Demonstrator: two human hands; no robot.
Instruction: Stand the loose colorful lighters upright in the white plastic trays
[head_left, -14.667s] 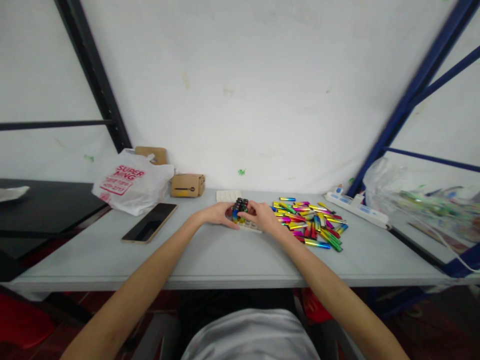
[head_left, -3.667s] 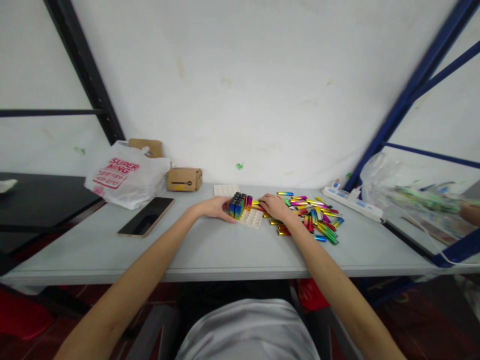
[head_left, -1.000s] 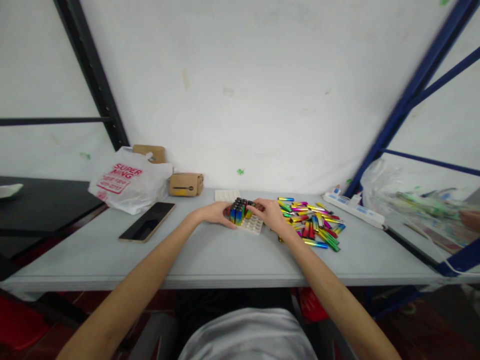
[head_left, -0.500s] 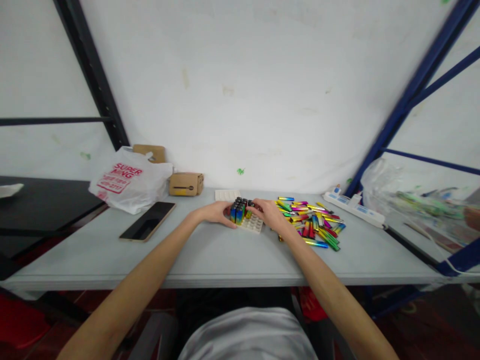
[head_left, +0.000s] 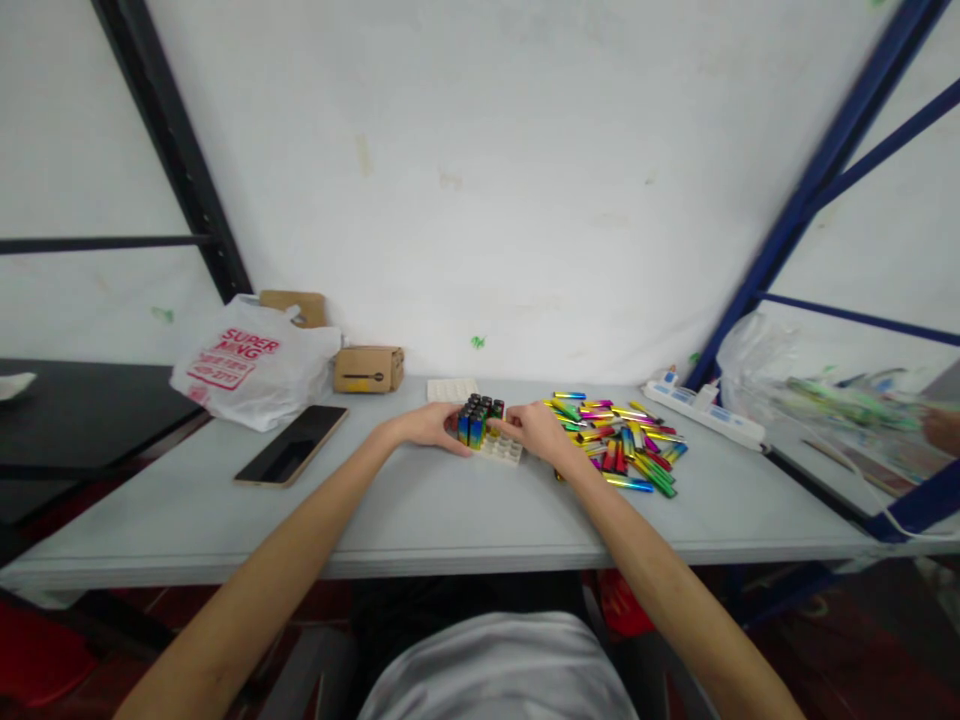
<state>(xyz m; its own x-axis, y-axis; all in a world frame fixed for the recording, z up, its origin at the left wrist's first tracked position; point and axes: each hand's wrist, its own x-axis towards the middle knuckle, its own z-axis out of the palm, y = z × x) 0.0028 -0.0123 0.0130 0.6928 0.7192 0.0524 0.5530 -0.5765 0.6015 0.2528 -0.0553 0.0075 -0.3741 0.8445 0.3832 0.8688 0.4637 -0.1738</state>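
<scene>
Slim metallic lighters point(head_left: 471, 430) with black tops stand upright, packed together, in a pale tray with round holes point(head_left: 504, 450). My left hand point(head_left: 431, 428) curves round the left side of this group, its thumb along the front and its fingers behind. From the right, my right hand point(head_left: 534, 430) reaches over the tray with fingers curled and one digit stretched to the standing lighters, near a yellow one. Whether anything is pinched in it is hidden. Holes show at the tray's right part.
Right of the tray lies a loose pile of coloured lighters point(head_left: 626, 440). A second white tray point(head_left: 451, 390) lies behind. Leftward are a phone point(head_left: 292, 445), a small cardboard box point(head_left: 369, 369) and a plastic bag point(head_left: 259, 360). A power strip point(head_left: 705, 412) lies at the right.
My right hand has drawn its fingers back from round the lighters at the right of the group and curled them, one digit now pointing left. My left hand keeps its place.
</scene>
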